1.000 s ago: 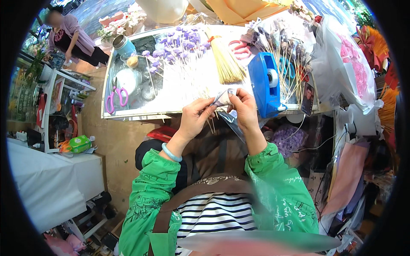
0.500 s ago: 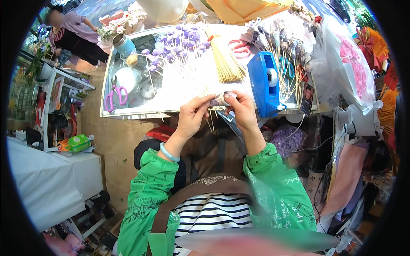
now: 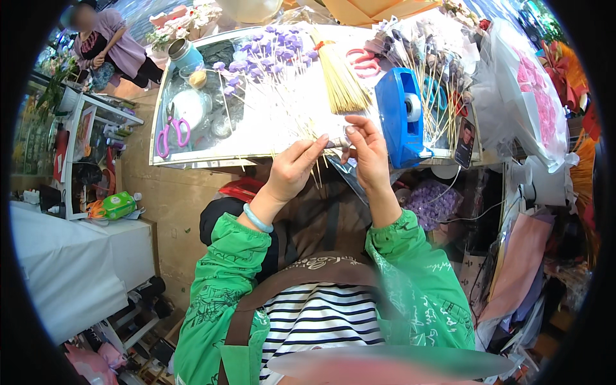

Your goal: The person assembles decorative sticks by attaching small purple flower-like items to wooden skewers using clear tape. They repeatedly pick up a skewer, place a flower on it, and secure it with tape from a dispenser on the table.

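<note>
Over the front edge of the white table, my left hand (image 3: 294, 168) pinches a small greyish-purple rolled piece (image 3: 335, 142) between thumb and fingers. What the piece is made of is too small to tell. Just right of it is my right hand (image 3: 371, 154), its fingers apart and lifted; its fingertips are close to the roll, and I cannot tell whether they touch. Thin pale sticks (image 3: 316, 168) show below and between the hands. A blue tape dispenser (image 3: 399, 122) with a roll of clear tape stands right of my right hand. Beyond the hands lies a bundle of straw-coloured sticks (image 3: 343, 83).
Purple flowers on thin stems (image 3: 276, 54) lie at the table's back left. Purple-handled scissors (image 3: 172, 136) and a jar (image 3: 185, 54) are at the left. Pink-handled scissors (image 3: 364, 63), dark wrapped stems (image 3: 433, 64) and a phone (image 3: 464, 142) sit right. A person (image 3: 112, 45) stands far left.
My right hand's fingers have loosened from the rolled piece and spread upward. My left hand stays on the roll. The person at the far left has brought their hands together.
</note>
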### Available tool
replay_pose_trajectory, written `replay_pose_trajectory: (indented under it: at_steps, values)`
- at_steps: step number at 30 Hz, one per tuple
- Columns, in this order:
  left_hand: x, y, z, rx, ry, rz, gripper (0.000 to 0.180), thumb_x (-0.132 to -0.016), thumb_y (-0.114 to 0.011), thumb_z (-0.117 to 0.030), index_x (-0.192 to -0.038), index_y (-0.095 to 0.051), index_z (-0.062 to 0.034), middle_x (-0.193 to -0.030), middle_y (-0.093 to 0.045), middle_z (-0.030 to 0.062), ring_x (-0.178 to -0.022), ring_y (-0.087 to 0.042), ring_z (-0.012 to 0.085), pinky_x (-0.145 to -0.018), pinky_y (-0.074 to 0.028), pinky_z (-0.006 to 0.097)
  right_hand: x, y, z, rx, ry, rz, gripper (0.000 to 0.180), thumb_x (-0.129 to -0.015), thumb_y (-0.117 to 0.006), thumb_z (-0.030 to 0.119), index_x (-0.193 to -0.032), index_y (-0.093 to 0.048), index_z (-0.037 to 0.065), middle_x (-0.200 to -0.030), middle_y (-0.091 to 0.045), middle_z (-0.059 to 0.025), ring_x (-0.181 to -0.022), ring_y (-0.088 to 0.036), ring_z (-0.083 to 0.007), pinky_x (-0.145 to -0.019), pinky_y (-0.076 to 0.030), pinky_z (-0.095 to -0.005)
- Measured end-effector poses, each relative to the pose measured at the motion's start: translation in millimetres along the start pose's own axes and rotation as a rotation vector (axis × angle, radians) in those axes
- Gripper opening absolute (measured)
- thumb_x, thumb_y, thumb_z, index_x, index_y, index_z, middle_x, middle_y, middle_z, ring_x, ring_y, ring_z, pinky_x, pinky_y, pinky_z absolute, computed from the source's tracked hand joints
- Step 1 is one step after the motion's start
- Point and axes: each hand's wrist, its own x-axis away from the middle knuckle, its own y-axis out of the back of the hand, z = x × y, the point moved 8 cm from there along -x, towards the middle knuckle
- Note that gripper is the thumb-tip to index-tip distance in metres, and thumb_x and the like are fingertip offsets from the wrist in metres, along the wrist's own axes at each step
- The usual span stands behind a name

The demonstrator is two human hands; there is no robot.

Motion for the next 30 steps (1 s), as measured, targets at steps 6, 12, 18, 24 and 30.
replay_pose_trajectory:
  at_steps: [6, 12, 18, 24, 30]
  values:
    - [0, 4, -1, -0.203, -0.112, 0.023, 0.048, -0.068, -0.057, 0.005, -0.116, -0.06, -0.0049, -0.082, -0.055, 0.0053, -0.063, -0.057, 0.0192, -0.052, -0.048, 0.029, 5, -4, 34, 0.473, 0.369, -0.002, 0.025, -0.086, -0.061, 0.023, -0.091, -0.062, -0.002, -0.107, -0.05, -0.01, -0.089, -0.052, -0.0135, -0.073, -0.045, -0.0253]
    - [-1, -2, -18, -0.314, -0.252, 0.098, 0.044, -0.069, -0.058, 0.0, -0.113, -0.06, -0.0013, -0.081, -0.054, 0.0046, -0.064, -0.056, 0.0161, -0.052, -0.048, 0.027, -3, -11, 16, 0.363, 0.218, 0.059, 0.029, -0.084, -0.064, 0.025, -0.082, -0.063, -0.003, -0.115, -0.048, -0.013, -0.106, -0.046, -0.0221, -0.09, -0.037, -0.0321]
    - [-1, -4, -31, -0.316, -0.357, 0.102, 0.04, -0.069, -0.059, -0.002, -0.109, -0.061, -0.0001, -0.084, -0.055, 0.0049, -0.068, -0.058, 0.0164, -0.059, -0.05, 0.026, -5, -17, 18, 0.557, 0.228, 0.117, 0.022, -0.084, -0.062, 0.017, -0.086, -0.064, -0.005, -0.118, -0.048, -0.0101, -0.108, -0.044, -0.0163, -0.091, -0.036, -0.027]
    - [2, -4, -21, -0.229, -0.208, 0.141, 0.037, -0.072, -0.058, -0.003, -0.109, -0.06, -0.0016, -0.085, -0.057, 0.0071, -0.068, -0.059, 0.0192, -0.062, -0.051, 0.026, -1, -20, 23, 0.586, 0.309, 0.071, 0.015, -0.082, -0.063, 0.01, -0.08, -0.062, -0.004, -0.119, -0.049, -0.012, -0.109, -0.045, -0.0192, -0.092, -0.036, -0.0308]
    - [15, -15, 25, 0.507, 0.493, -0.035, 0.024, -0.089, -0.054, -0.011, -0.112, -0.055, -0.0017, -0.082, -0.06, 0.0089, -0.062, -0.058, 0.0142, -0.058, -0.048, 0.023, 6, -29, 42, 0.783, 0.466, 0.069, 0.011, -0.08, -0.063, 0.009, -0.08, -0.063, -0.002, -0.122, -0.048, -0.0143, -0.114, -0.044, -0.0259, -0.095, -0.034, -0.0356]
